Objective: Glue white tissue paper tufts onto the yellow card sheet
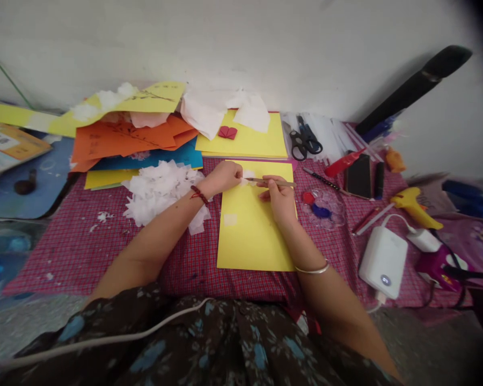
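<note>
Left hand (225, 176) apparently pinches white paper (248, 175), right hand (282, 201) a thin stick (286, 183); yellow sheet (253, 241) otherwise nearly bare.

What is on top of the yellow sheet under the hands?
A white scrap by the left hand, and a pale patch lower left. The right hand, gripping a thin stick, hides whatever lies beneath.
</note>
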Demonstrator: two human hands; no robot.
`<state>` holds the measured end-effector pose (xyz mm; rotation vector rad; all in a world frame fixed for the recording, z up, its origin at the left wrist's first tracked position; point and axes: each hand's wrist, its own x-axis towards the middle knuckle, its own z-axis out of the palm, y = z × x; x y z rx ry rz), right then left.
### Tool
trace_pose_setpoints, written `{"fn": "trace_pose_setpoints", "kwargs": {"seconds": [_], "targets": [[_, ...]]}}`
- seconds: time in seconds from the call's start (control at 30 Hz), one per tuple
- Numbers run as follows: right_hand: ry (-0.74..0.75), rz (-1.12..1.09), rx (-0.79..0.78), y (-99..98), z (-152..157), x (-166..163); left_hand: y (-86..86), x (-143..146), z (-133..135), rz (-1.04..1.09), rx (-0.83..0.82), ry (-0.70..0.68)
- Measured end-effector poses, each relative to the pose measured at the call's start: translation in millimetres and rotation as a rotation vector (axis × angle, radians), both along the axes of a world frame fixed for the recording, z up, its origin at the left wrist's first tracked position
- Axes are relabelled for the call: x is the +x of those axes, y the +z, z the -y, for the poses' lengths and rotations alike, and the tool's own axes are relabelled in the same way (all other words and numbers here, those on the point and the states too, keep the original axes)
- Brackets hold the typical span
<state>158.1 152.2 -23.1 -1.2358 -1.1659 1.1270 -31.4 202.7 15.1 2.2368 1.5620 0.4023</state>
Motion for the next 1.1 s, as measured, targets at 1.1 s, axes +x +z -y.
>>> {"fn": "trace_pose_setpoints", "kwargs": {"seconds": [1.1], "targets": [[0.103,0.323,0.22,2.1,12,-6,-7.0,4,-6,-0.004,-0.013,0.073]]}}
